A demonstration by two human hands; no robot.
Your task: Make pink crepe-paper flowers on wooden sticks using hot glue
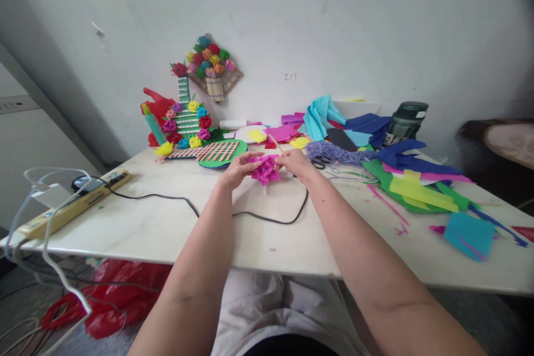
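Both my hands meet over the middle of the white table (pixel 167 228). Between them is a magenta crepe-paper flower (pixel 265 170). My left hand (pixel 237 169) pinches its left side with curled fingers. My right hand (pixel 295 163) grips its right side and also holds a thin wooden stick (pixel 276 145) that slants up and to the left. A black cable (pixel 267 217) loops on the table just under my hands.
Finished paper-flower crafts (pixel 187 122) stand at the back left, another (pixel 212 69) leans on the wall. Coloured paper sheets (pixel 413 183), purple yarn (pixel 334 152) and a dark green bottle (pixel 404 121) crowd the right side. A power strip (pixel 75 203) lies left. A red bag (pixel 117 295) lies on the floor.
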